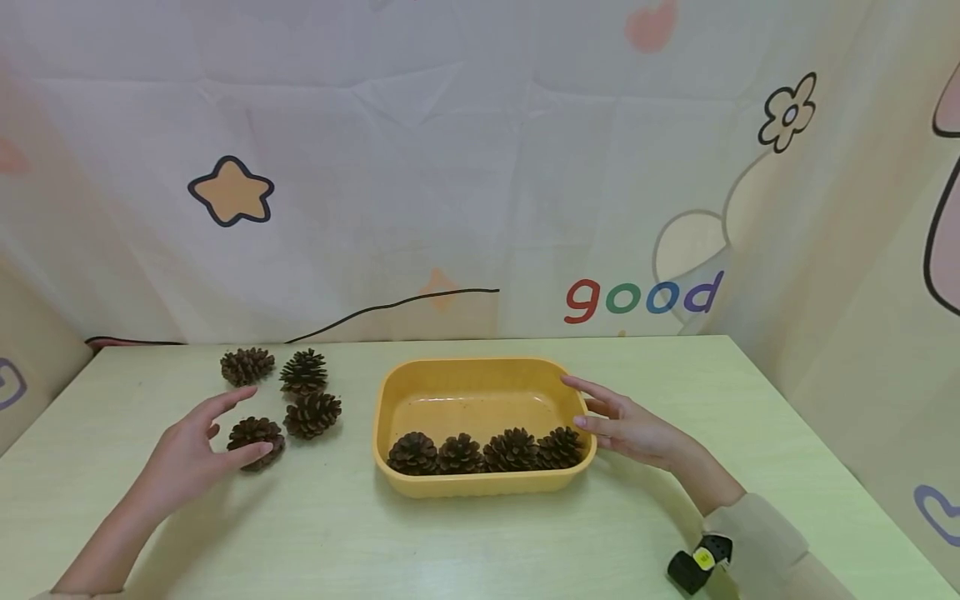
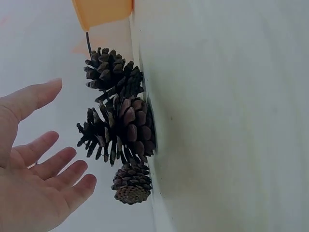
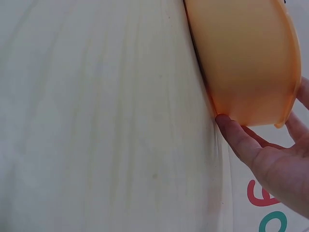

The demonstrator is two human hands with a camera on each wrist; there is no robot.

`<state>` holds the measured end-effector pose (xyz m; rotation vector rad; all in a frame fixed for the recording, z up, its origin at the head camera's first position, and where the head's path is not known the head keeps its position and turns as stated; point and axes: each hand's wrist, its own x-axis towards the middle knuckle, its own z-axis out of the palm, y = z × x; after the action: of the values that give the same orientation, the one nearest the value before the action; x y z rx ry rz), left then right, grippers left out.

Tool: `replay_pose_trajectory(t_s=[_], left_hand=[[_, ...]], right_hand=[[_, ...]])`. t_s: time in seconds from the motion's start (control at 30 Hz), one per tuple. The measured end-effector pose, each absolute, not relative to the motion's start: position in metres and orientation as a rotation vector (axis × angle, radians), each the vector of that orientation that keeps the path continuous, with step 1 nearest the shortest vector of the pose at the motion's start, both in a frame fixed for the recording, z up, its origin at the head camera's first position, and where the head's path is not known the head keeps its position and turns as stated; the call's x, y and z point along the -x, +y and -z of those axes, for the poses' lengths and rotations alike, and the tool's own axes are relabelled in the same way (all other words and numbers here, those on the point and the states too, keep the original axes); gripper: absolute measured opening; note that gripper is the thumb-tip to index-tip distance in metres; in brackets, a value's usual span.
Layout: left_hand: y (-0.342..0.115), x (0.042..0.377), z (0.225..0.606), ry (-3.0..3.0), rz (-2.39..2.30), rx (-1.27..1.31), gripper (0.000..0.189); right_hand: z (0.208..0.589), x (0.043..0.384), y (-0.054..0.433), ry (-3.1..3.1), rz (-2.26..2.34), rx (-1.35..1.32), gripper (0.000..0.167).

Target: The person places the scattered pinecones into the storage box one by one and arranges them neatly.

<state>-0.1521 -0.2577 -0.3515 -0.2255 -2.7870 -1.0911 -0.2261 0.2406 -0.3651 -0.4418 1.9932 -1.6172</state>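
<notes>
In the head view, a loose pine cone (image 1: pixel 255 432) on the surface (image 1: pixel 465 550) is framed by the left hand (image 1: pixel 183 462), its fingers spread and nothing visibly gripped; neighbouring cones (image 1: pixel 312 415) could be knocked by a wide grasp. Four pine cones (image 1: pixel 510 450) are lined along the near wall of the yellow tray (image 1: pixel 480 483), whose rim is gripped by the right hand (image 1: pixel 633 429).

In the left wrist view, cones are seen bunched beyond relaxed fingers.

In the right wrist view, the tray's outer wall is touched by fingertips; it might be tilted if pushed there.
</notes>
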Motion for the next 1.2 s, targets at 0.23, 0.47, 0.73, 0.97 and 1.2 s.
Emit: replay_pose_trajectory(t_s=[0.23,0.47,0.73,0.97,1.2], left_hand=[[-0.262,0.157,0.354,-2.898,1.106,0.198,0.086],[-0.266,0.161,0.358,-2.979,1.050,0.246,0.081],[-0.267,0.167,0.361,-3.020,0.949,0.291,0.074],[-0.267,0.171,0.364,-3.024,0.917,0.320,0.065],[-0.267,0.171,0.363,-3.015,0.900,0.324,0.061]], right_hand=[[0.366,0.226,0.240,1.994,1.622,0.421,0.072],[0.365,0.226,0.239,2.001,1.615,0.416,0.071],[0.365,0.226,0.240,2.008,1.613,0.416,0.070],[0.365,0.226,0.240,2.017,1.608,0.413,0.071],[0.365,0.226,0.239,2.023,1.605,0.410,0.071]])
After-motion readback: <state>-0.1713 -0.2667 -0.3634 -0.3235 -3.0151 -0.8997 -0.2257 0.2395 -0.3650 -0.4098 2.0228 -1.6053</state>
